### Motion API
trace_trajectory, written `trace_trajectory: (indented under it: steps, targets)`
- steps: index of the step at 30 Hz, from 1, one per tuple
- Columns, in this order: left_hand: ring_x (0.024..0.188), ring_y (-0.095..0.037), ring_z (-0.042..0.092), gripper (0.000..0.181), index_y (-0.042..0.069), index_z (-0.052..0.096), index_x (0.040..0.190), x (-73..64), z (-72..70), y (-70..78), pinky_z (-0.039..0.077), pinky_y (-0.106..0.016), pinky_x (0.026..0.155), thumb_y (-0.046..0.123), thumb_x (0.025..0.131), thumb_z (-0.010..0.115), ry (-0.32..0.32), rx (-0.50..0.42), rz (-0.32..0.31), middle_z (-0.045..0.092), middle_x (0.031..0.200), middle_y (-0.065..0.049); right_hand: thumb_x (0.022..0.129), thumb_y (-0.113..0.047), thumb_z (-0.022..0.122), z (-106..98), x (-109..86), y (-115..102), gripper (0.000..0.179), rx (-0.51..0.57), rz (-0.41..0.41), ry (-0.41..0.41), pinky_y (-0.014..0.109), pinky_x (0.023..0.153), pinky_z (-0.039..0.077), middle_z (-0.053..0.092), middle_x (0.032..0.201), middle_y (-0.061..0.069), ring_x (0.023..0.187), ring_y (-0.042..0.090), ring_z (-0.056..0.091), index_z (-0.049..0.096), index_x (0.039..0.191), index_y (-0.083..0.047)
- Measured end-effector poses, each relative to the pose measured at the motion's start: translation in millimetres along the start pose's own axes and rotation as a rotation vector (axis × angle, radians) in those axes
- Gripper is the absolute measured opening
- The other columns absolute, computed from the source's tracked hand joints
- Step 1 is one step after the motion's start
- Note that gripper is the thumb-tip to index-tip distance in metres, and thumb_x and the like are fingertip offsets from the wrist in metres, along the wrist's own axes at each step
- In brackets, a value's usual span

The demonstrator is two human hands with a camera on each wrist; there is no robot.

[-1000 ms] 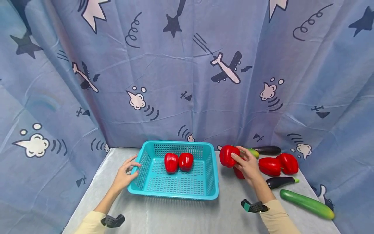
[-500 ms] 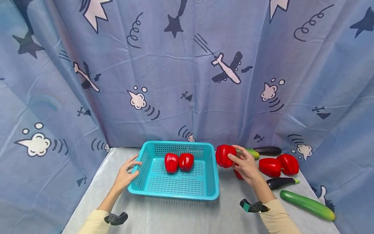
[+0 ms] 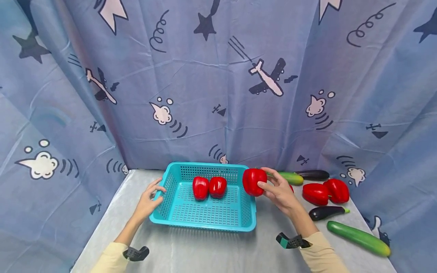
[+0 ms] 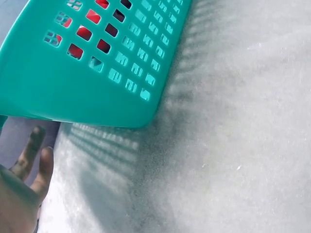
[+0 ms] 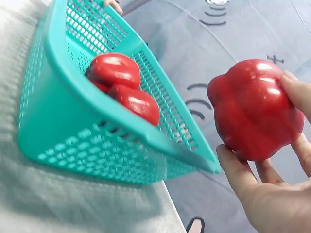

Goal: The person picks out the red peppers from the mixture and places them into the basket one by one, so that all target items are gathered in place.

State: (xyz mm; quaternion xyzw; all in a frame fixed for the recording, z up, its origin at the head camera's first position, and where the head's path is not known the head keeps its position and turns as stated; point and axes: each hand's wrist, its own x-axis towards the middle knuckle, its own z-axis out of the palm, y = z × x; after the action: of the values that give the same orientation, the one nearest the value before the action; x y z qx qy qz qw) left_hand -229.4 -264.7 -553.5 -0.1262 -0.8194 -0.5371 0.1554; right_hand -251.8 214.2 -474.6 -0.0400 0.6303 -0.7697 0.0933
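My right hand (image 3: 279, 193) holds a red bell pepper (image 3: 254, 182) between thumb and fingers, over the right rim of the turquoise basket (image 3: 205, 227). The right wrist view shows this pepper (image 5: 257, 109) close up, with fingertips against its sides and underneath. Two more red bell peppers, one on the left (image 3: 200, 188) and one on the right (image 3: 217, 187), lie side by side inside the basket. At the basket's left rim is my left hand (image 3: 146, 203), its thumb and a finger reaching over the edge, apart from each other. In the left wrist view, two fingers (image 4: 44, 167) extend outside the basket.
To the right lie red peppers (image 3: 315, 194), a dark eggplant (image 3: 327, 212), another long eggplant (image 3: 312, 174), a cucumber (image 3: 358, 238) and a green-yellow vegetable (image 3: 290, 178) partly behind my right hand. A patterned blue curtain (image 3: 205, 94) hangs behind the grey-white table (image 3: 211, 254).
My right hand has carried the pepper leftward, from beside the basket to over its right rim. My left hand stays at the left rim, almost unmoved.
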Motion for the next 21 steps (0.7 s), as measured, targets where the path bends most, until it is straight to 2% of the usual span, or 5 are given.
trace_trajectory:
  steps: [3,9,15,21]
  targets:
    - [0.137,-0.044,0.04,0.026,-0.003,0.068,0.102,0.4,-0.4,0.0,0.045,-0.049,0.09,-0.015,0.079,0.064,-0.003,0.008,0.004,0.041,0.152,-0.026,0.091,-0.007,0.075,8.7,2.4,-1.6,0.07,-0.012,-0.008,-0.005,0.045,0.092,0.052,0.038,0.147,0.019,0.129,0.04,0.043,0.038,0.151,-0.007]
    - [0.139,-0.043,0.037,0.021,-0.006,0.064,0.099,0.6,-0.1,0.4,0.042,-0.052,0.091,-0.016,0.08,0.062,-0.011,0.001,-0.026,0.039,0.154,-0.025,0.09,-0.008,0.076,24.1,8.7,-3.0,0.068,-0.052,-0.028,-0.001,0.042,0.092,0.052,0.042,0.145,0.017,0.129,0.038,0.045,0.042,0.149,-0.008]
    - [0.142,-0.045,0.032,0.02,-0.005,0.061,0.099,0.0,2.0,1.3,0.04,-0.06,0.093,-0.017,0.082,0.059,-0.019,-0.001,-0.031,0.036,0.155,-0.026,0.089,-0.008,0.077,37.8,15.9,0.7,0.068,-0.08,-0.046,-0.004,0.048,0.095,0.05,0.044,0.142,0.02,0.126,0.038,0.048,0.043,0.149,-0.006]
    - [0.142,-0.043,0.033,0.022,-0.002,0.062,0.098,-0.4,1.5,0.2,0.042,-0.057,0.093,-0.016,0.082,0.059,-0.012,0.004,-0.041,0.036,0.156,-0.024,0.088,-0.008,0.078,51.8,23.0,6.1,0.065,-0.116,-0.044,-0.047,0.051,0.093,0.051,0.045,0.14,0.02,0.122,0.037,0.051,0.047,0.146,-0.007]
